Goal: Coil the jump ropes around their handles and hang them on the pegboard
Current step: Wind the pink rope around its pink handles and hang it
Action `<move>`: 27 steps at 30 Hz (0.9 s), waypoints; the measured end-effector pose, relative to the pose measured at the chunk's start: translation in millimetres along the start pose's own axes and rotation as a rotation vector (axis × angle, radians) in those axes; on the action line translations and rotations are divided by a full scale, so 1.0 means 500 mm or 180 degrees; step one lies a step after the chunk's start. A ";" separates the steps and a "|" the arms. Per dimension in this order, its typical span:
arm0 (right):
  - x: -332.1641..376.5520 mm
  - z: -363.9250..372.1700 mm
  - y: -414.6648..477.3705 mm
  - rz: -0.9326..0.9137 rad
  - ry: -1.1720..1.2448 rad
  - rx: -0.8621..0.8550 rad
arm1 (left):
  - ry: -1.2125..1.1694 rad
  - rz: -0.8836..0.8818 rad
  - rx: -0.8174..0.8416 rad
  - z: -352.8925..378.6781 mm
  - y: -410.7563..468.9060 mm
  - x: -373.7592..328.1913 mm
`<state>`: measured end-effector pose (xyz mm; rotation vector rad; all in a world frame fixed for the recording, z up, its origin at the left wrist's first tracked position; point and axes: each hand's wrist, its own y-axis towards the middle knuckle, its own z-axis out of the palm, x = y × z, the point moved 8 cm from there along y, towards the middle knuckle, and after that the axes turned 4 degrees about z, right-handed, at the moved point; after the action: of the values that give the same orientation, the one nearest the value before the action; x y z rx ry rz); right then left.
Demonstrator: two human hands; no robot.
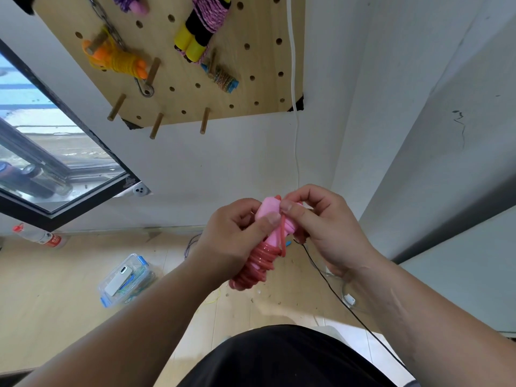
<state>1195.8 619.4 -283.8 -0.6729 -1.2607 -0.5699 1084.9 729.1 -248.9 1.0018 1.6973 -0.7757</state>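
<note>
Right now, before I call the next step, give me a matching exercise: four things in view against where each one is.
Things:
1 pink jump rope
2 orange-handled rope
3 blue-handled rope
4 clear box

Places:
A on the floor
B left part of the pegboard
C held by the left hand and right hand
D pegboard, further right

Pairs: 1-C, 2-B, 3-D, 4-A
</note>
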 end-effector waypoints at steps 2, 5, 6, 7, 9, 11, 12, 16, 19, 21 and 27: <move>0.001 0.009 -0.004 -0.0057 -0.0008 0.0007 | 0.0194 -0.0010 0.0016 0.002 0.004 0.003; 0.010 0.011 -0.006 -0.0157 -0.0021 -0.0005 | 0.0339 0.0006 -0.0024 0.004 0.003 0.007; 0.015 0.011 -0.004 -0.0183 -0.0101 0.0013 | 0.0367 0.0031 -0.0044 0.003 0.002 0.008; 0.018 0.011 -0.002 -0.0195 -0.0193 0.0057 | 0.0394 0.0062 -0.0068 0.002 0.001 0.008; 0.026 0.015 0.002 -0.0155 -0.0369 0.0228 | 0.0392 0.0097 -0.0153 0.000 -0.001 0.006; 0.033 0.022 0.004 -0.0106 -0.0551 0.0448 | 0.0482 0.0170 -0.0241 -0.002 -0.001 0.001; 0.036 0.026 0.004 -0.0096 -0.0651 0.0550 | 0.0558 0.0209 -0.0274 -0.003 0.001 -0.002; 0.029 0.032 0.012 -0.0071 -0.1177 0.0722 | 0.0584 0.0208 -0.0377 -0.007 0.005 0.003; 0.018 0.033 0.017 0.0030 -0.1417 0.0828 | 0.0511 0.0102 -0.0347 -0.003 0.007 0.017; 0.016 0.034 0.020 0.0067 -0.1530 0.0827 | 0.0465 0.0040 -0.0308 0.000 0.009 0.023; 0.012 0.042 0.035 0.0215 -0.1733 0.0955 | 0.0306 -0.0282 -0.0098 0.003 0.022 0.046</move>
<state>1195.6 646.7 -276.7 -0.6333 -1.7795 -0.1300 1091.2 738.8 -271.5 0.9616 1.8413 -0.7667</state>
